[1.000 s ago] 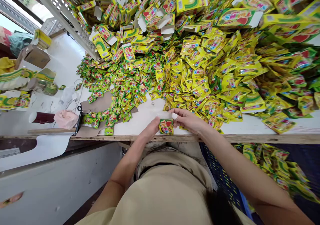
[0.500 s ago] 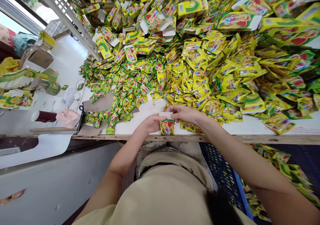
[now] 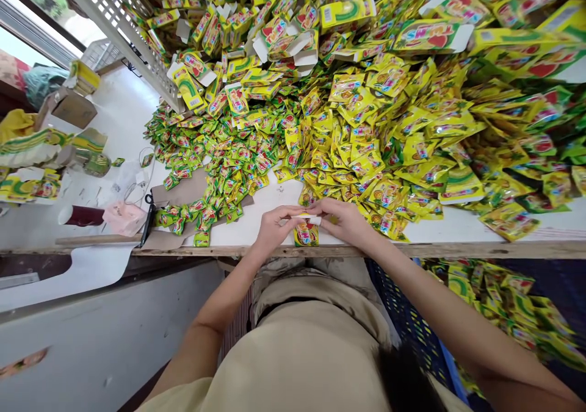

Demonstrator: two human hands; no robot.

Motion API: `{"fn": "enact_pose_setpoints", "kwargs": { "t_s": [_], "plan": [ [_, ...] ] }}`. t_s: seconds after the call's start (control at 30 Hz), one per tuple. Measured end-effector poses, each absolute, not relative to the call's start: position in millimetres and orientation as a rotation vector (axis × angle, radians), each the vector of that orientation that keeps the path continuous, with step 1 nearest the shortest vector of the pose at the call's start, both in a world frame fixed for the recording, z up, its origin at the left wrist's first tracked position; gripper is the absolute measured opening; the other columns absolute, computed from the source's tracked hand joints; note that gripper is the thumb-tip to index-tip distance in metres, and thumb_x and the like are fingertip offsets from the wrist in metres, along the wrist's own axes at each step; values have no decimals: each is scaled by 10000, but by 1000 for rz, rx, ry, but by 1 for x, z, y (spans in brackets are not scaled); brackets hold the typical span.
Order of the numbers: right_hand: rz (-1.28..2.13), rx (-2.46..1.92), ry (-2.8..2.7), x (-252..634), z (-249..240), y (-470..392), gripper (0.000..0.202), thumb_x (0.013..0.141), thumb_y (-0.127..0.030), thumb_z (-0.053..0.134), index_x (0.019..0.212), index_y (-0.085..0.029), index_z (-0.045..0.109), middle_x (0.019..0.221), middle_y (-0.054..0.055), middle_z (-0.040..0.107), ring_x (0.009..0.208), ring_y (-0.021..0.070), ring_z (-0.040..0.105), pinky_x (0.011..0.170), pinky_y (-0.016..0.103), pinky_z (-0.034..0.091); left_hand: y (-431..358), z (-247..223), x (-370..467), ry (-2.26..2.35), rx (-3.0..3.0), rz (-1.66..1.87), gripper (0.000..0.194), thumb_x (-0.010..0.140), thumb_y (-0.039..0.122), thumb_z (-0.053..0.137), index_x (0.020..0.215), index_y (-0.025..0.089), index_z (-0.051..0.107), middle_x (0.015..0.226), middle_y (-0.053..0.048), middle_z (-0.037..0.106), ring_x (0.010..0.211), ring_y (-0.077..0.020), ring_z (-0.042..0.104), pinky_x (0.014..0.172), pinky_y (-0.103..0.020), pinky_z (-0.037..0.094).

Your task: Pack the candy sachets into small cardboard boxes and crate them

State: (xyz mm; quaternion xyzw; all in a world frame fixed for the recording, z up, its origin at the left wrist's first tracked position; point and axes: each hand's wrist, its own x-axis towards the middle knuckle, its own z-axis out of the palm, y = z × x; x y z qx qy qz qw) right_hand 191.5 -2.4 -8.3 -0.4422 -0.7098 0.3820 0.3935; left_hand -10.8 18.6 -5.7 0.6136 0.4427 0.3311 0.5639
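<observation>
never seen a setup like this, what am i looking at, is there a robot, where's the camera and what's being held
No machine shows here, just two bare hands: the left hand and the right hand. The camera is worn on the person's head and looks forward and down, which is why the tan shirt fills the bottom of the view.

Between the hands, at the near edge of a white table, is a small box. Both hands grip it at the top, where a white edge shows; their fingers hide the rest of that end.

Beyond them lies a big heap: small green packets toward the left, larger yellow packets toward the right, and cartons at the back.
</observation>
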Motion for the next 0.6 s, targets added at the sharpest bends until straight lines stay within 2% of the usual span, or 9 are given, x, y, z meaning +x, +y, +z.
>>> {"fn": "enact_pose_setpoints", "kwargs": {
  "t_s": [0.1,0.2,0.27,0.33,0.43,0.6],
  "plan": [
    [1077,-1203,-1729,187,-6,-3,115,807,-265,586,882,-192,633,902,69,694,764,169,636,702,304,514,22,-4,-10,1039,1374,729,273,723,354,736,916,163,715,1009,-100,726,927,-195,668,868,-362,514],
    [1176,-1311,-1650,183,-3,-1,106,777,-291,611,816,-193,614,731,19,645,648,146,579,625,272,482,26,-3,-6,1065,1352,719,290,696,369,755,879,150,701,883,-71,726,770,-154,643,727,-295,502],
    [1205,-1366,-1589,181,-2,0,119,759,-290,619,824,-191,614,644,-13,584,590,130,529,574,253,446,29,-3,-3,1097,1356,742,287,695,386,752,842,145,696,752,-34,693,639,-112,575,616,-250,448],
    [1264,-1366,-1487,179,-3,2,147,746,-298,626,845,-190,613,642,-21,568,571,122,504,547,246,423,31,-3,0,1124,1349,762,287,687,400,758,804,145,695,635,4,635,548,-82,488,547,-230,386],
    [1448,-1290,-1298,180,-6,5,179,734,-339,648,825,-191,603,721,5,618,606,126,540,568,256,440,34,-1,2,1126,1279,745,288,659,408,778,747,145,699,611,9,630,543,-83,485,556,-237,390],
    [1575,-1238,-1230,189,-8,8,220,723,-383,691,795,-186,621,712,5,639,604,125,557,564,253,441,35,6,-1,1097,1270,686,241,712,388,735,777,157,738,797,-49,732,735,-163,637,725,-305,491]
  ]
}}
